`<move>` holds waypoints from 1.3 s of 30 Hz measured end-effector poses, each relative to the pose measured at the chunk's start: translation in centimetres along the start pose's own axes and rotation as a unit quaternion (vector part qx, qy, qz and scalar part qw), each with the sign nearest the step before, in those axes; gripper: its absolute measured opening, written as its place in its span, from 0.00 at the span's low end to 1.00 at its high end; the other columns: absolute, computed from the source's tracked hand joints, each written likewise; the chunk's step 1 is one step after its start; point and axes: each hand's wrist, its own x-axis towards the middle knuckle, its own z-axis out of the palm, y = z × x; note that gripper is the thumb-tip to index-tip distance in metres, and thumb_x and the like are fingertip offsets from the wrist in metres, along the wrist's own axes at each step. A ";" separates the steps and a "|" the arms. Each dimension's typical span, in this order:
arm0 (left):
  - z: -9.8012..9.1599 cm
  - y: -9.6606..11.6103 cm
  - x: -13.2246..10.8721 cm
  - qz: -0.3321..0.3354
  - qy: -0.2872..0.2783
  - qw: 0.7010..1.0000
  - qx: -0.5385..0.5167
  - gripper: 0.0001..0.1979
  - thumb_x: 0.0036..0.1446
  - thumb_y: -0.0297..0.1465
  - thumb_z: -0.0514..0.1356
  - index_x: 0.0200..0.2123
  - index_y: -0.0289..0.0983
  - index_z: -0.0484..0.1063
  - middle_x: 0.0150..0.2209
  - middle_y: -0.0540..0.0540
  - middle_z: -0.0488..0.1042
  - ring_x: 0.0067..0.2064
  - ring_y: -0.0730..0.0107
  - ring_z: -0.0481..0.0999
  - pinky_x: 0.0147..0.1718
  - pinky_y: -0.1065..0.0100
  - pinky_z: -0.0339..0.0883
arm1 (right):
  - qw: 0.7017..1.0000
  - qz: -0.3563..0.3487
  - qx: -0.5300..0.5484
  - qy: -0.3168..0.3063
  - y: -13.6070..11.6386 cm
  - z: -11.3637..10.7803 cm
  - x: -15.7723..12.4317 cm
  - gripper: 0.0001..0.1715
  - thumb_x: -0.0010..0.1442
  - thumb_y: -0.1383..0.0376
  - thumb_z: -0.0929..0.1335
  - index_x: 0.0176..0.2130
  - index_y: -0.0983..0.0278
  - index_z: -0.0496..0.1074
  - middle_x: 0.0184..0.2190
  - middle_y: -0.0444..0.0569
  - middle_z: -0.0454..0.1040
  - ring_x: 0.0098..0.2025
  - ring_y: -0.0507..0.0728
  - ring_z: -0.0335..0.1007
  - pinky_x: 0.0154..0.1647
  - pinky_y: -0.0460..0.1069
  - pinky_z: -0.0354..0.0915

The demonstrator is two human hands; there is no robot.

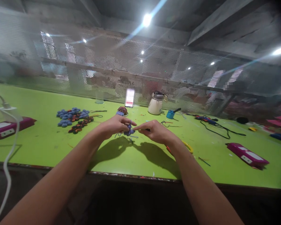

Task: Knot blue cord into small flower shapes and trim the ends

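Over the middle of the green table, my left hand (117,125) pinches a small purple-blue yarn piece (130,132) with loose strands hanging from it. My right hand (154,132) comes in from the other side, its index fingertip pointing at the piece and the other fingers curled. Whatever sits in those curled fingers is too small to make out. Just behind the left hand lies a multicoloured yarn ball (122,110). To the left are several blue yarn flowers (65,116) and dark orange-and-black ones (78,127). A yellow-and-red handle (189,147) shows partly behind my right forearm.
A lit phone (129,99) leans at the back near a cream jug (155,105) and a turquoise pot (170,114). Corded red-and-blue tools (204,119) lie right. Purple power strips stand at right (247,155) and left, where a white cable (8,175) hangs over the edge.
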 end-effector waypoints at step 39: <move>2.5 -2.5 2.3 0.092 0.206 0.954 0.199 0.20 0.43 0.25 0.60 0.43 0.36 0.79 0.36 0.39 0.74 0.35 0.58 0.72 0.37 0.63 0.62 | 0.930 0.244 0.240 0.133 0.1 4.7 2.4 0.10 0.52 0.71 0.69 0.37 0.67 0.79 0.15 0.44 0.70 0.14 0.48 0.58 0.17 0.44 0.58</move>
